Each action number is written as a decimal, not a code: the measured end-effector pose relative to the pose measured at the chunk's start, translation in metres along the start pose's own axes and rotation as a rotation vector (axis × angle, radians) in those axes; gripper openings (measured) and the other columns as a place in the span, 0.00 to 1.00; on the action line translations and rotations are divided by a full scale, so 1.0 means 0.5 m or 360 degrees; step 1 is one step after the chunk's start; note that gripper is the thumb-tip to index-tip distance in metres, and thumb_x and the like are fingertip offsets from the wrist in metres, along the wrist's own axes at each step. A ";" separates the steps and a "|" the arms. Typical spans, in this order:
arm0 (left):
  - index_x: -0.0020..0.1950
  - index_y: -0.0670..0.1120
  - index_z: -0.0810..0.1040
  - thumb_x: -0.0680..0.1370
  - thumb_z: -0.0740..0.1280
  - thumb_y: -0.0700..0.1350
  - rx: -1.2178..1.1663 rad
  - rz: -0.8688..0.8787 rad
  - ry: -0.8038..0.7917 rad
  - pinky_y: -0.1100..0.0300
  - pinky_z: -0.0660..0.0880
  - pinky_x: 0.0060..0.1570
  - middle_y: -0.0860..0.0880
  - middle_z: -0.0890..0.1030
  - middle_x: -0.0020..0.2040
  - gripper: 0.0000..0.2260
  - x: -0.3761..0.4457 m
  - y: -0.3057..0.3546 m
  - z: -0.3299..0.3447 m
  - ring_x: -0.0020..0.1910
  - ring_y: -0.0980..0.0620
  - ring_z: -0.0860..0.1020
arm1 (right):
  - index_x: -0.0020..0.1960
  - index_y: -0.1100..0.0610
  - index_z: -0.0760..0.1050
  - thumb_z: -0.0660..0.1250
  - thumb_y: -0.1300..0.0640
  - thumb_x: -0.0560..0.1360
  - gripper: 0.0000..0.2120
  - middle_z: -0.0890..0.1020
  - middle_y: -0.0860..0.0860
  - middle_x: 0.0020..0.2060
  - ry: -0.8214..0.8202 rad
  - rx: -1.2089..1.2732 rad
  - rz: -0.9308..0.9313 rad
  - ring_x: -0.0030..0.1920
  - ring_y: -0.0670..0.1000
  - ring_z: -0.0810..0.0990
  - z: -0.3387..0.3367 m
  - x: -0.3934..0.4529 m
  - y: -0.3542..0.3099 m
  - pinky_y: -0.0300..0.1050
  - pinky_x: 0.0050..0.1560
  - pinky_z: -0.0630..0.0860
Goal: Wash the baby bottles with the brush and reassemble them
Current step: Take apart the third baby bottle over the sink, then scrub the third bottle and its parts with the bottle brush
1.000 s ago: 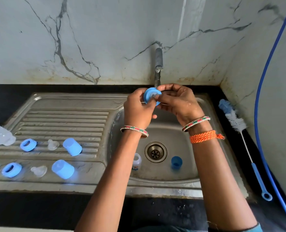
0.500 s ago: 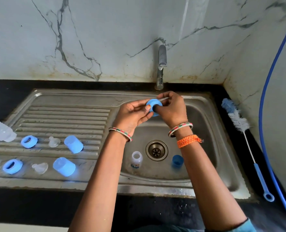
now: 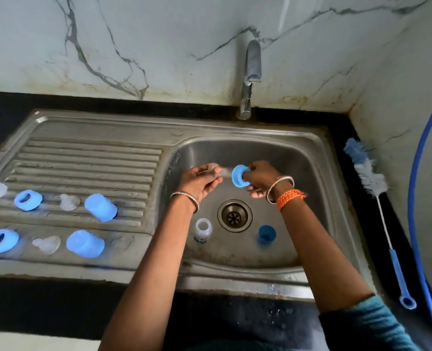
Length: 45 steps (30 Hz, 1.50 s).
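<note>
The right hand [image 3: 260,178] pinches a blue plastic screw ring [image 3: 239,175] with its fingers curled round the rim. Just beside it, the left hand [image 3: 199,179] pinches a soft clear rubber teat [image 3: 216,169] at its fingertips, above the steel sink bowl [image 3: 311,193]. The ring looks light, hard and probably wet and slippery, so the rim is the best place to hold it. The teat looks squashy; hold its wide base. Below the fingers, a small clear bottle [image 3: 203,230] and a blue cap [image 3: 267,234] stand in the bowl. I cannot tell if either holds water.
</note>
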<state>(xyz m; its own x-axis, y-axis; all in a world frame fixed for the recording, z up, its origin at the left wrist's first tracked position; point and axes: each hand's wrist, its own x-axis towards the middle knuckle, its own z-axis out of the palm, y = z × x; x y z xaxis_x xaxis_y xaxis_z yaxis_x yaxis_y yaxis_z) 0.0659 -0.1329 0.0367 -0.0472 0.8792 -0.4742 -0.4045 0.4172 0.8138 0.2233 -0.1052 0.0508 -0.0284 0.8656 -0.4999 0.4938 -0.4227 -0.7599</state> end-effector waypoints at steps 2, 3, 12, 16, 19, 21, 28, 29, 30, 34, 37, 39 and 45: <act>0.42 0.48 0.73 0.78 0.64 0.35 0.0042 -0.0089 0.0035 0.70 0.68 0.20 0.55 0.80 0.26 0.09 0.039 -0.025 -0.011 0.22 0.61 0.73 | 0.38 0.61 0.72 0.64 0.66 0.73 0.05 0.72 0.57 0.28 -0.0028 -0.0157 0.0075 0.26 0.52 0.69 0.013 0.048 0.027 0.43 0.29 0.67; 0.42 0.49 0.71 0.78 0.62 0.34 0.0028 -0.0126 0.0064 0.70 0.63 0.18 0.55 0.78 0.25 0.11 0.060 -0.038 -0.017 0.21 0.62 0.71 | 0.38 0.62 0.72 0.64 0.66 0.73 0.05 0.72 0.57 0.28 -0.0067 -0.0182 0.0108 0.26 0.52 0.70 0.020 0.071 0.040 0.44 0.28 0.68; 0.40 0.49 0.77 0.78 0.66 0.39 0.0308 -0.0440 0.0411 0.73 0.60 0.18 0.54 0.72 0.23 0.08 0.235 -0.144 -0.069 0.16 0.62 0.62 | 0.51 0.71 0.76 0.71 0.71 0.66 0.14 0.81 0.63 0.47 0.0151 0.0177 0.0487 0.41 0.60 0.83 0.108 0.288 0.152 0.53 0.34 0.82; 0.45 0.50 0.79 0.75 0.70 0.43 0.0621 -0.0517 0.0445 0.73 0.58 0.17 0.54 0.74 0.24 0.03 0.294 -0.171 -0.082 0.13 0.60 0.61 | 0.52 0.66 0.79 0.77 0.62 0.63 0.19 0.83 0.58 0.50 0.0287 -0.0198 0.0475 0.48 0.53 0.83 0.135 0.353 0.176 0.46 0.47 0.80; 0.37 0.49 0.76 0.75 0.69 0.37 0.0731 -0.0484 0.0457 0.73 0.59 0.16 0.54 0.73 0.23 0.10 0.328 -0.193 -0.087 0.13 0.61 0.64 | 0.51 0.67 0.81 0.76 0.66 0.63 0.17 0.84 0.57 0.48 0.0224 -0.0181 0.0489 0.49 0.54 0.83 0.140 0.376 0.172 0.45 0.47 0.80; 0.35 0.48 0.74 0.75 0.69 0.36 0.0743 -0.0451 0.0466 0.73 0.61 0.16 0.55 0.73 0.21 0.11 0.341 -0.199 -0.089 0.14 0.61 0.65 | 0.49 0.66 0.81 0.77 0.66 0.59 0.19 0.84 0.58 0.48 0.0192 -0.0134 0.0473 0.49 0.55 0.83 0.146 0.396 0.179 0.50 0.48 0.81; 0.36 0.48 0.66 0.75 0.65 0.31 0.0707 -0.0424 0.0595 0.72 0.60 0.15 0.47 0.70 0.31 0.15 0.346 -0.209 -0.113 0.15 0.60 0.66 | 0.62 0.65 0.72 0.68 0.63 0.73 0.18 0.75 0.62 0.63 0.0427 -0.0541 0.0377 0.62 0.63 0.75 0.141 0.376 0.148 0.49 0.61 0.71; 0.35 0.49 0.67 0.75 0.63 0.33 0.0645 -0.0505 0.0575 0.73 0.59 0.16 0.47 0.70 0.30 0.14 0.344 -0.201 -0.117 0.14 0.59 0.64 | 0.62 0.65 0.72 0.67 0.63 0.74 0.17 0.74 0.62 0.63 0.0431 -0.0545 0.0375 0.62 0.63 0.74 0.144 0.380 0.151 0.49 0.61 0.71; 0.32 0.48 0.69 0.73 0.62 0.36 0.0594 -0.0596 0.0514 0.73 0.60 0.19 0.48 0.71 0.28 0.11 0.340 -0.190 -0.119 0.15 0.57 0.65 | 0.61 0.65 0.73 0.68 0.62 0.73 0.18 0.75 0.62 0.62 0.0429 -0.0569 0.0348 0.62 0.63 0.75 0.148 0.385 0.148 0.49 0.61 0.71; 0.31 0.45 0.68 0.78 0.55 0.39 0.0481 -0.0659 0.0518 0.70 0.65 0.26 0.46 0.67 0.26 0.15 0.319 -0.153 -0.109 0.21 0.55 0.66 | 0.59 0.65 0.76 0.67 0.63 0.73 0.16 0.77 0.62 0.60 0.0390 -0.0656 0.0211 0.61 0.61 0.76 0.157 0.384 0.122 0.47 0.60 0.71; 0.37 0.47 0.65 0.80 0.51 0.33 0.0503 -0.0618 0.0475 0.64 0.68 0.31 0.47 0.67 0.32 0.15 0.301 -0.151 -0.099 0.26 0.53 0.67 | 0.56 0.66 0.78 0.66 0.66 0.71 0.13 0.79 0.62 0.57 0.0435 -0.0543 0.0129 0.58 0.61 0.77 0.147 0.363 0.118 0.45 0.58 0.71; 0.37 0.48 0.65 0.80 0.52 0.34 0.0530 -0.0596 0.0390 0.63 0.68 0.35 0.48 0.67 0.32 0.15 0.281 -0.140 -0.093 0.29 0.53 0.67 | 0.50 0.63 0.80 0.66 0.67 0.70 0.10 0.81 0.60 0.54 0.0453 -0.0445 0.0031 0.55 0.59 0.79 0.146 0.331 0.119 0.42 0.54 0.71; 0.40 0.49 0.71 0.79 0.59 0.35 0.0619 -0.0369 0.0168 0.63 0.67 0.34 0.51 0.77 0.32 0.11 0.164 -0.105 -0.097 0.32 0.54 0.73 | 0.55 0.55 0.80 0.65 0.66 0.68 0.17 0.82 0.55 0.51 -0.0152 -0.0668 -0.0445 0.54 0.55 0.79 0.173 0.155 0.134 0.41 0.51 0.73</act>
<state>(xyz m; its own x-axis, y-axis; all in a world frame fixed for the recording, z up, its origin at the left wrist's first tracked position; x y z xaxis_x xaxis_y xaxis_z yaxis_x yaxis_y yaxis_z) 0.0392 -0.0940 -0.0611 -0.0966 0.7328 -0.6736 -0.0440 0.6729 0.7384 0.1791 -0.0896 -0.0746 -0.2789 0.8934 -0.3522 0.7618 -0.0175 -0.6476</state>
